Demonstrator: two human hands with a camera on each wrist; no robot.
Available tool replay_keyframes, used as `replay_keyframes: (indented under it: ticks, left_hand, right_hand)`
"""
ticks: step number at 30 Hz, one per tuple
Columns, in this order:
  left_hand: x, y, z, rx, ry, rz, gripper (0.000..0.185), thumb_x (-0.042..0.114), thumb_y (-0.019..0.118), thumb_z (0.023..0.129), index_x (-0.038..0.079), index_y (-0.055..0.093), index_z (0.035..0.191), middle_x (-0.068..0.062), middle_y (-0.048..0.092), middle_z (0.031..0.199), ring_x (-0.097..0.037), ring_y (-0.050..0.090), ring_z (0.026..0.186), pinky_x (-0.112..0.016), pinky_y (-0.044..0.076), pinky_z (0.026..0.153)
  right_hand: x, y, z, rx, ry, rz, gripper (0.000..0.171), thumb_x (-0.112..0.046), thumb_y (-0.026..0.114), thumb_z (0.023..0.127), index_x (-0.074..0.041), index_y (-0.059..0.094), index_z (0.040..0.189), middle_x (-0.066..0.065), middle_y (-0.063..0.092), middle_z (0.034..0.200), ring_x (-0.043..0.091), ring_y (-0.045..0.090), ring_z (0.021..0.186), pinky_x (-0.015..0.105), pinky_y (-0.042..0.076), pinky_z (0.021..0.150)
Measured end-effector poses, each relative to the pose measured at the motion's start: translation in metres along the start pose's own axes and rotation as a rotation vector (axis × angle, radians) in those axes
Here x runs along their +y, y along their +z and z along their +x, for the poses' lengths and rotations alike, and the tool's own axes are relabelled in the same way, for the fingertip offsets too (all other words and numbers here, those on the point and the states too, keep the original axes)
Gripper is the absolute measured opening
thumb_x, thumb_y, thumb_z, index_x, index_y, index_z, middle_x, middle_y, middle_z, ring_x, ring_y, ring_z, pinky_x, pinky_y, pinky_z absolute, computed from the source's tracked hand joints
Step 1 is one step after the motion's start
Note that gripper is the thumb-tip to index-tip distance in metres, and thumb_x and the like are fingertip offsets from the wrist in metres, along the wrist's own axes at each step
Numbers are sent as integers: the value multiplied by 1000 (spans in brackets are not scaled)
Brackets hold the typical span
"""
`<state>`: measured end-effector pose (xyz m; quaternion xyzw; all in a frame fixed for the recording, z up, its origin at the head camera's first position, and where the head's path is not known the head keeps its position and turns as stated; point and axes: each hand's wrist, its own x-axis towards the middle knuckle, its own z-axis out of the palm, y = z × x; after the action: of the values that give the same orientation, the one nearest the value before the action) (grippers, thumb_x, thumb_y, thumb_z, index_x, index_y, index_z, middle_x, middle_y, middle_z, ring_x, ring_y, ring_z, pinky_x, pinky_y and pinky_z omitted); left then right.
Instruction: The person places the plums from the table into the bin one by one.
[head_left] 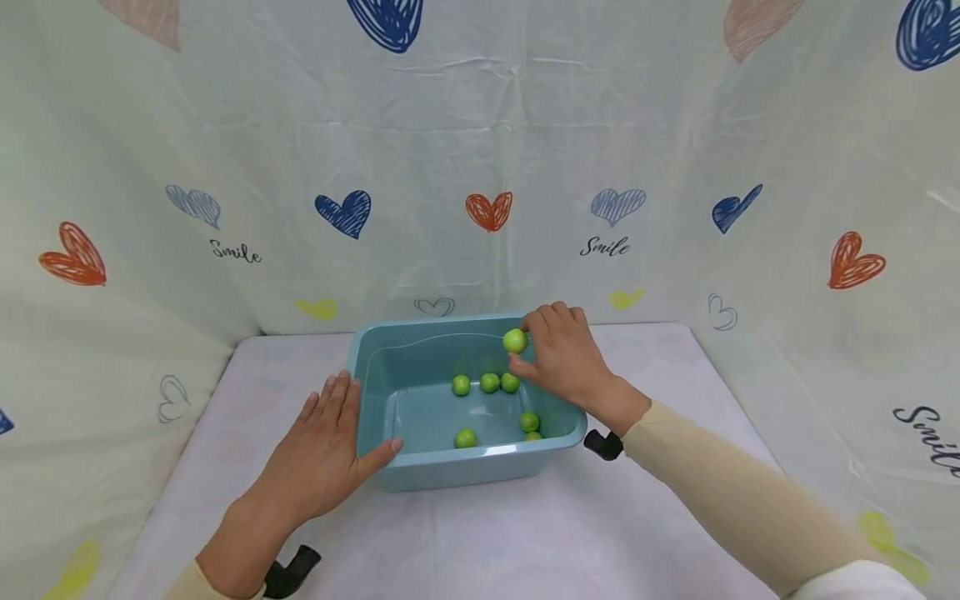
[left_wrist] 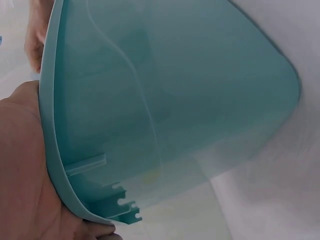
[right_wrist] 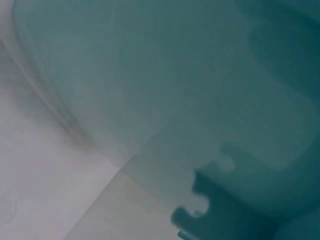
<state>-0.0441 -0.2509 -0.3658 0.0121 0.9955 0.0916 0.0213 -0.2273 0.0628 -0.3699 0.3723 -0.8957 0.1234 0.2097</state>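
A blue-green plastic tub (head_left: 457, 468) stands on the table with several small green round fruits (head_left: 465, 437) scattered over its floor. My right hand (head_left: 566, 354) pinches one green round fruit (head_left: 515, 341) between fingers and thumb, above the tub's back right corner. At the left end, my left hand (head_left: 318, 450) rests on the rim with straight fingers, its thumb lying over the front edge. The left wrist view has the left palm (left_wrist: 22, 165) against the tub rim (left_wrist: 47, 105). Only the tub's outer wall (right_wrist: 150, 75) fills the right wrist view, where the right hand is hidden.
The tub sits on a pale cloth-covered table (head_left: 480, 542). A white curtain (head_left: 420, 150) printed with hearts and "Smile" hangs behind and on both sides. Black straps (head_left: 603, 445) are on both wrists.
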Motion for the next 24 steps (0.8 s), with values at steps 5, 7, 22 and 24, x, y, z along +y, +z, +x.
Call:
replay_keyframes:
  ticks: [5, 7, 22, 24]
  left_hand:
    - [-1, 0, 0, 6, 7, -7, 113, 77, 49, 99, -12, 21, 163, -32, 17, 171, -52, 19, 159, -68, 21, 126]
    - [-1, 0, 0, 8, 10, -9, 113, 77, 48, 99, -12, 21, 163, -33, 18, 171, -52, 19, 159, -68, 21, 126]
    - [-2, 0, 0, 15, 20, -11, 112, 77, 46, 99, -12, 21, 162, -33, 18, 171, -52, 19, 159, -68, 22, 126]
    - [-2, 0, 0, 15, 20, -12, 113, 78, 46, 99, -12, 21, 162, -33, 18, 171, -51, 19, 159, -68, 23, 126]
  right_hand:
    - [-14, 8, 0, -13, -40, 11, 34, -38, 73, 91, -7, 64, 103, 8, 65, 99, 27, 53, 92, 44, 41, 83]
    - [-19, 12, -1, -23, -50, 17, 34, -38, 74, 91, -7, 64, 103, 8, 66, 101, 27, 55, 93, 44, 41, 83]
    - [-39, 31, -8, -64, -135, 35, 31, -37, 72, 90, -10, 65, 102, 3, 62, 95, 21, 49, 86, 39, 39, 79]
    - [-41, 32, -8, -70, -137, 30, 30, -37, 72, 90, -10, 65, 103, 3, 62, 95, 21, 49, 86, 39, 40, 79]
